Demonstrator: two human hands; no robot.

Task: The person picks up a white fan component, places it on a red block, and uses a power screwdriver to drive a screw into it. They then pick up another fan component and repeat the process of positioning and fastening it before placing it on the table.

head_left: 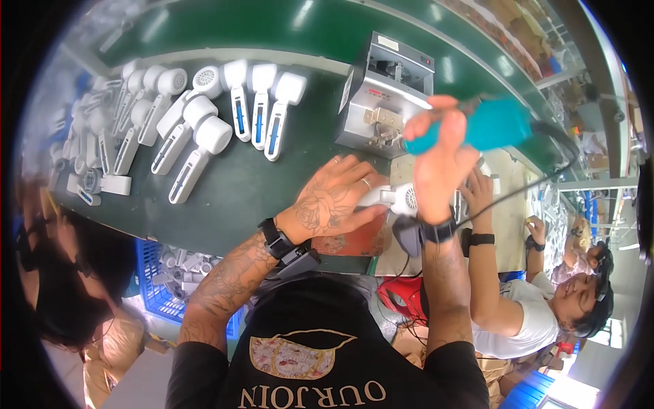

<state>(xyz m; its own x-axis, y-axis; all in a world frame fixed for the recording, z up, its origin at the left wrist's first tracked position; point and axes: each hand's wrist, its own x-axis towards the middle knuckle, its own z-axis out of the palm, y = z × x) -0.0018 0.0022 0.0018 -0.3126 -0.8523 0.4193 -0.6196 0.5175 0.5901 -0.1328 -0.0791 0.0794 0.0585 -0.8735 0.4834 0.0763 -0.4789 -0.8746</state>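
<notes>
White handheld device [398, 198] sits on the worktop [245, 184], pinned under the left hand [334, 201], fingers spread flat over its handle. Right hand [439, 163] is just above it, wrapped tight around a teal electric screwdriver [477, 126]. Grey machine box [385, 95] behind both hands, rows of matching white devices [204, 116] off left.

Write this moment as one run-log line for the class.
left hand: presses white device on bench | right hand: holds teal power screwdriver raised | grey machine behind
</notes>
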